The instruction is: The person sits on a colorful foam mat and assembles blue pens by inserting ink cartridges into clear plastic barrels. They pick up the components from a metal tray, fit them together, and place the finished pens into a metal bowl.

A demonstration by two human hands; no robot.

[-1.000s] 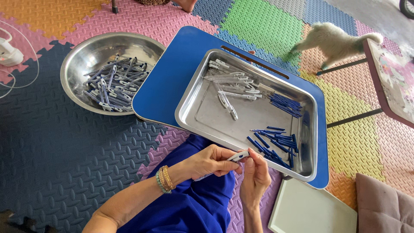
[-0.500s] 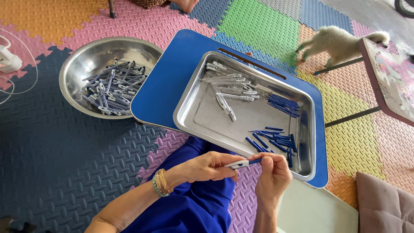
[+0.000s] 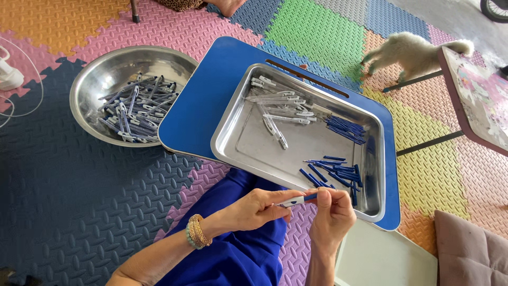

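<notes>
Head view: left hand [image 3: 259,207] pinches the white pen barrel [image 3: 291,202] near the steel tray [image 3: 241,143]'s near edge; right hand [image 3: 330,212] grips its blue refill [image 3: 311,196]. Both parts look light, thin and slippery; hold the barrel mid-length, the refill close to the joint.

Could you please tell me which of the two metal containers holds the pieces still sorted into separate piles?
The rectangular steel tray on the blue board: white and blue pieces lie apart, unlike the round steel bowl.
</notes>
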